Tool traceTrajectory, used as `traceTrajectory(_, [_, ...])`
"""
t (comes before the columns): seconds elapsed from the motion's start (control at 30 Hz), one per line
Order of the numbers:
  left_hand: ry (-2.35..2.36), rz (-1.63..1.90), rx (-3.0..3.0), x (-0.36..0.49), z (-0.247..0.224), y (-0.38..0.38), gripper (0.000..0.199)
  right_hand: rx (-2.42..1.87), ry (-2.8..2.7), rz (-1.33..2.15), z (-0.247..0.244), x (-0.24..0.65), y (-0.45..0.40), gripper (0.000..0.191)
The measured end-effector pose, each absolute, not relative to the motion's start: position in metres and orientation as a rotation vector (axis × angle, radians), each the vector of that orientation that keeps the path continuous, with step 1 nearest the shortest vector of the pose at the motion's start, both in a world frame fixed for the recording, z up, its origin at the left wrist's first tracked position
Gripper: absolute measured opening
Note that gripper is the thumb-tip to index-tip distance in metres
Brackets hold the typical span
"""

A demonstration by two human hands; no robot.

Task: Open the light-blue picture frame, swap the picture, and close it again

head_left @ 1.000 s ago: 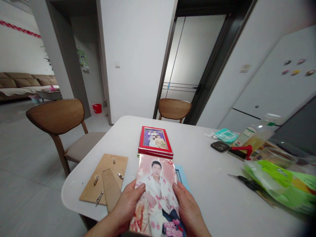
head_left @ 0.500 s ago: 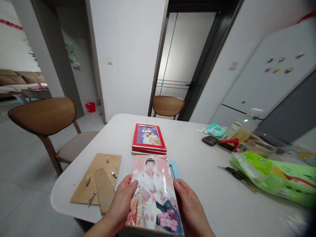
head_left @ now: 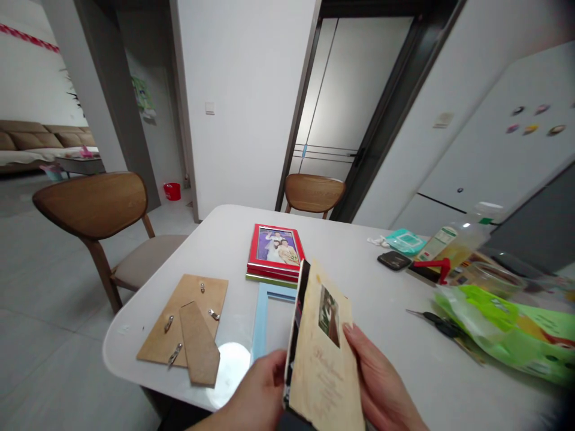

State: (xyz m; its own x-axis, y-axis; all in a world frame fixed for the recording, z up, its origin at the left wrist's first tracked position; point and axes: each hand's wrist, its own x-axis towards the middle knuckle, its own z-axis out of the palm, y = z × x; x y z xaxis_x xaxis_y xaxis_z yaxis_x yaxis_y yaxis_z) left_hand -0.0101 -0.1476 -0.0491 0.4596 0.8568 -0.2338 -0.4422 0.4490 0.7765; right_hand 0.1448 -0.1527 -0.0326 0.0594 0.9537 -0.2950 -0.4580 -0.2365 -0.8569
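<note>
A small photo album (head_left: 330, 353) is tilted up between my two hands. Its beige side, with a small picture and faint script, faces me, and a dark edge shows on the left. My left hand (head_left: 263, 389) grips that left edge, its fingertips partly hidden behind the album. My right hand (head_left: 380, 374) holds the right side, thumb on the beige face. Beneath and beyond lies a light blue picture frame (head_left: 260, 317), partly covered by the album. Farther back are stacked red picture frames (head_left: 254, 254), the top one holding a photo of several people.
Left on the white table (head_left: 215, 233) lies a brown frame backing (head_left: 179, 323) with metal clips and a stand. To the right are a screwdriver (head_left: 431, 317), a green plastic package (head_left: 507, 335), a black case (head_left: 394, 260), a bottle (head_left: 458, 239) and a teal wipes pack (head_left: 405, 240).
The album has turned from its pink portrait cover to the beige side and moved right, uncovering more of the blue frame. The view has shifted slightly left.
</note>
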Motion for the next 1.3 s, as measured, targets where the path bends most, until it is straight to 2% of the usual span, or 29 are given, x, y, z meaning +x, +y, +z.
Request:
traceTrajectory(0.13, [1.041,1.035,1.273,-0.043,-0.056,-0.136,0.022,-1.418,-0.682,1.343,-0.035,0.171,-0.136,0.055])
traceTrajectory(0.3, [1.134,0.812,1.832,-0.05,-0.063,-0.143,0.045,-1.517,-0.881,1.272,-0.045,0.157,-0.116,0.055])
traceTrajectory(0.4, [1.147,0.668,1.997,-0.047,-0.066,-0.148,0.057,-1.547,-0.971,1.178,-0.051,0.149,-0.109,0.052])
traceTrajectory(0.6, [1.156,0.579,2.193,-0.048,-0.074,-0.145,0.058,-1.468,-0.99,1.161,-0.058,0.15,-0.107,0.051])
traceTrajectory(0.8, [1.137,0.539,2.285,-0.048,-0.081,-0.144,0.066,-1.654,-1.313,0.811,-0.06,0.148,-0.103,0.039])
traceTrajectory(1.07, [1.14,0.333,2.241,-0.047,-0.054,-0.142,0.057,-2.116,-1.789,0.107,-0.066,0.144,-0.104,0.03])
traceTrajectory(1.2, [1.122,0.343,2.309,-0.045,-0.047,-0.141,0.038,-2.157,-1.877,-0.168,-0.076,0.146,-0.103,0.045])
traceTrajectory(1.3, [1.12,0.332,2.361,-0.045,-0.048,-0.141,0.025,-2.17,-1.852,-0.176,-0.081,0.147,-0.104,0.054])
